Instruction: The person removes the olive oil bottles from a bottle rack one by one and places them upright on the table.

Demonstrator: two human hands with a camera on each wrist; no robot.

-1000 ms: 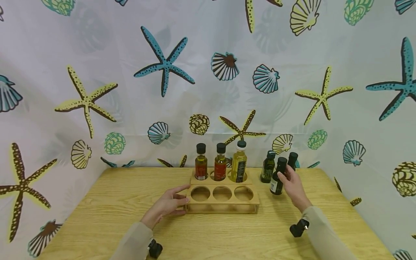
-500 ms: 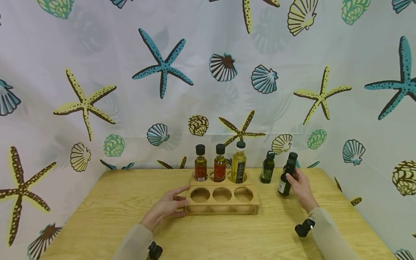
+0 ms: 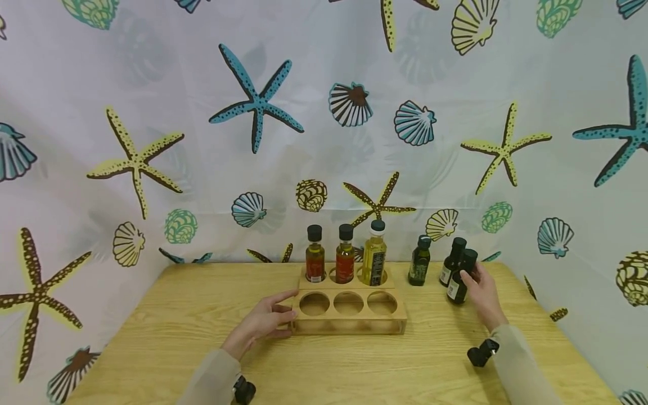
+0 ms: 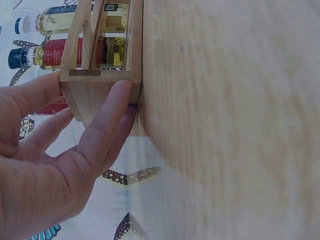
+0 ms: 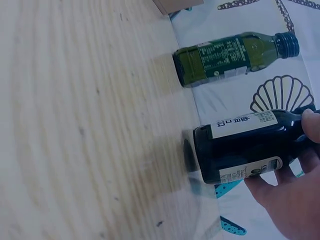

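A tiered wooden bottle rack (image 3: 349,325) stands mid-table. My left hand (image 3: 267,318) rests on its left end; in the left wrist view, spread fingertips touch the rack's end panel (image 4: 95,95). On the right, my right hand (image 3: 482,292) grips a dark glass bottle (image 3: 457,289) with a white label near its neck. That bottle is roughly upright; whether its base touches the table I cannot tell. Just behind it is a similar dark bottle (image 3: 448,270), partly covered. A green bottle (image 3: 419,267) stands left of these two, and shows fully in the right wrist view.
Three bottles occupy the rack's back row: two with red labels (image 3: 315,264) (image 3: 345,265) and one of yellow oil (image 3: 375,261). The front row has three round holes (image 3: 348,304) without bottles. A patterned curtain (image 3: 304,140) hangs behind the table (image 3: 349,371).
My right hand has carried the dark bottle to the right, past the front of the other dark bottle, which now shows on its left. The left hand stays on the rack.
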